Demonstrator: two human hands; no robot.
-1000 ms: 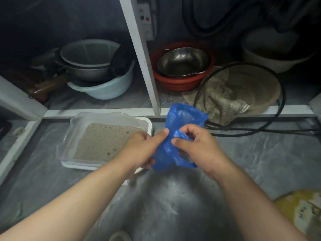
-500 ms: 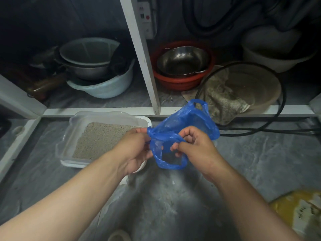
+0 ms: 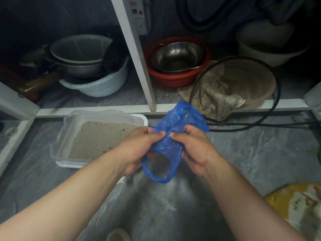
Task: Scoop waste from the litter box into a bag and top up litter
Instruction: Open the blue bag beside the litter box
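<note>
Both hands hold a crumpled blue plastic bag above the grey floor, just right of the litter box. My left hand pinches its left side and my right hand pinches its right side, thumbs almost meeting. One bag handle hangs in a loop below the hands. The clear litter box sits on a white tray and holds pale grey litter. My left wrist hides its near right corner. No scoop is in view.
A yellow sack lies at the lower right. Behind a white frame post are stacked bowls, a red basket with a steel bowl, a dirty cloth and a black cable on the floor.
The hands have drawn closer together and bunched the bag. A handle loop that stuck up behind is gone, and another hangs lower below the hands.
</note>
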